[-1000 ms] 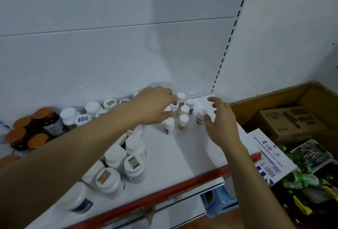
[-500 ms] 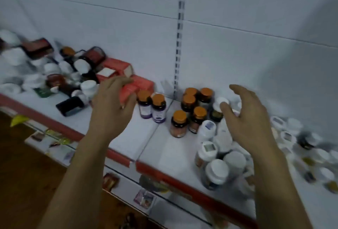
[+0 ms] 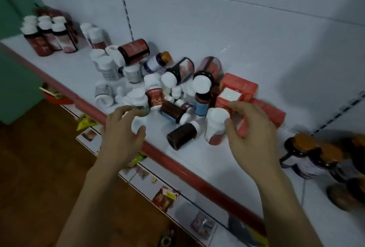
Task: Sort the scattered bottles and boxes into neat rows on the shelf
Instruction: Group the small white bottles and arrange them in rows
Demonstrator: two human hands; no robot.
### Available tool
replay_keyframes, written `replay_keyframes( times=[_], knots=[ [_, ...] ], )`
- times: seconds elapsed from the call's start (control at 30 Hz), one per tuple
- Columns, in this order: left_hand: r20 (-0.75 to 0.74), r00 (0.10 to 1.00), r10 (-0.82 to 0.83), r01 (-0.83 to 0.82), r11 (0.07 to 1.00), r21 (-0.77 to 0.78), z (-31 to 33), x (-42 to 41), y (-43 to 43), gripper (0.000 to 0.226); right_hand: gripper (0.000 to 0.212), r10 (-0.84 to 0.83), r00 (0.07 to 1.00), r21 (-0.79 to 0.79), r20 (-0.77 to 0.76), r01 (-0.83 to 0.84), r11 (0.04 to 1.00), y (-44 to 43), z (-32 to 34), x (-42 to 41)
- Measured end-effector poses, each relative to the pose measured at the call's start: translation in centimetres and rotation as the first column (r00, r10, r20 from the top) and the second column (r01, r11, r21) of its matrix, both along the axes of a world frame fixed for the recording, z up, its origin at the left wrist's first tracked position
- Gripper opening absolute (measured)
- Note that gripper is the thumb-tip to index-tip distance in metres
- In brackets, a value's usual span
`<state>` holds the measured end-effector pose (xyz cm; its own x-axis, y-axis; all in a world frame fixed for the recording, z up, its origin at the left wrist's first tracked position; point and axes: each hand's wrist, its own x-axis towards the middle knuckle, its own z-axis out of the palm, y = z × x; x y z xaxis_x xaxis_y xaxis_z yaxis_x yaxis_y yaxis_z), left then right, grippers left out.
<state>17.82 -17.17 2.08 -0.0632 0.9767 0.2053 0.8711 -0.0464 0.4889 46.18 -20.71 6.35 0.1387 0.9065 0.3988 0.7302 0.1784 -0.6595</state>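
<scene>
White back panel (image 3: 217,29) and a white shelf (image 3: 209,160) with a red front edge fill the view.

The right hand (image 3: 254,138) has its grip half open and holds nothing. Its fingers arch over the cap of a white-capped bottle (image 3: 215,128), and the thumb is just beside the bottle's right side. Whether skin touches plastic cannot be told. That bottle stands upright near the front of the shelf, with a red box (image 3: 238,87) just behind it.

The left hand (image 3: 120,134) is also empty, with a loose, wide grip and curved fingers. It hovers at the shelf's front edge, just near of a green-labelled bottle (image 3: 139,100).

Between the hands a dark bottle (image 3: 181,135) lies on its side. Beyond it a heap of bottles (image 3: 167,81) is tumbled together, some upright and many tipped over. Far to the left a group of red-labelled bottles (image 3: 45,31) stands in order, and on the right stand orange-capped jars (image 3: 308,156).

The step in hand looks like picking the first pieces out of the heap, and most of the sorting is not yet done.

Next, the right grip likely needs to close round the white-capped bottle and lift it straight up, so the lying bottle beside it is not knocked. It then needs a free spot in a row.
</scene>
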Motion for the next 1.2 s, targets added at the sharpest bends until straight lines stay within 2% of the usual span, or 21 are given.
replay_keyframes(
  times=[0.1,0.2,0.3,0.4,0.43,0.5,0.6,0.7,0.83,0.93,0.97,1.07,1.13,1.2],
  knots=[
    [-0.019,1.0,0.01,-0.011,0.999,-0.049,-0.6,-3.3,2.4,0.038,0.032,0.036,0.998,0.022,0.057,-0.038,0.999,2.7,0.1,-4.4],
    [0.002,1.0,-0.014,0.014,0.999,-0.033,-1.0,-5.7,4.5,0.036,0.03,0.139,0.983,0.004,0.122,-0.14,0.99,5.7,0.0,-8.5],
    [0.069,0.998,0.001,-0.005,0.999,0.053,-1.4,-7.2,6.2,0.03,0.032,0.245,0.923,-0.193,0.296,-0.194,0.962,8.9,-1.0,-11.9],
    [0.046,0.998,-0.032,0.025,0.99,0.139,-1.3,-8.1,8.0,0.039,0.048,0.309,0.877,-0.306,0.367,-0.2,0.931,11.2,-2.3,-14.3],
    [-0.021,0.998,-0.055,0.057,0.991,0.121,-1.2,-8.4,8.8,0.046,0.055,0.307,0.873,-0.31,0.379,-0.193,0.931,11.6,-2.7,-14.9],
    [-0.201,0.972,-0.124,0.123,0.992,-0.014,-0.9,-9.0,10.7,0.064,0.07,0.306,0.843,-0.332,0.442,-0.163,0.929,12.2,-3.4,-15.6],
    [-0.308,0.929,-0.207,0.142,0.965,-0.219,-1.1,-9.9,13.0,0.076,0.082,0.288,0.793,-0.394,0.537,-0.066,0.917,12.2,-4.3,-15.4],
    [-0.386,0.894,-0.227,0.164,0.968,-0.19,-1.8,-10.2,14.2,0.071,0.071,0.242,0.818,-0.393,0.521,-0.021,0.919,11.8,-4.5,-14.4],
    [-0.448,0.864,-0.23,0.214,0.973,-0.086,-2.2,-10.0,15.6,0.059,0.029,0.252,0.829,-0.416,0.499,-0.026,0.909,11.4,-3.8,-13.1],
    [-0.457,0.858,-0.233,0.232,0.971,-0.058,-2.5,-10.2,16.7,0.052,0.004,0.194,0.916,-0.356,0.352,-0.061,0.933,11.2,-3.3,-12.7],
    [-0.454,0.86,-0.232,0.242,0.97,-0.038,-2.6,-10.3,17.0,0.05,0.005,0.146,0.945,-0.323,0.293,-0.046,0.945,11.2,-3.2,-12.6],
    [-0.348,0.906,-0.241,0.271,0.962,0.037,-2.8,-10.5,17.5,0.034,0.041,0.046,0.963,-0.323,0.267,0.044,0.945,11.7,-3.3,-12.4],
    [-0.16,0.955,-0.25,0.266,0.96,0.091,-2.7,-10.8,17.5,0.025,0.056,0.054,0.944,-0.382,0.326,0.08,0.921,12.0,-3.4,-12.7],
    [0.048,0.963,-0.266,0.258,0.958,0.124,-2.1,-10.7,17.3,0.022,0.063,0.081,0.907,-0.45,0.413,0.126,0.884,12.4,-3.5,-13.2]
  ],
)
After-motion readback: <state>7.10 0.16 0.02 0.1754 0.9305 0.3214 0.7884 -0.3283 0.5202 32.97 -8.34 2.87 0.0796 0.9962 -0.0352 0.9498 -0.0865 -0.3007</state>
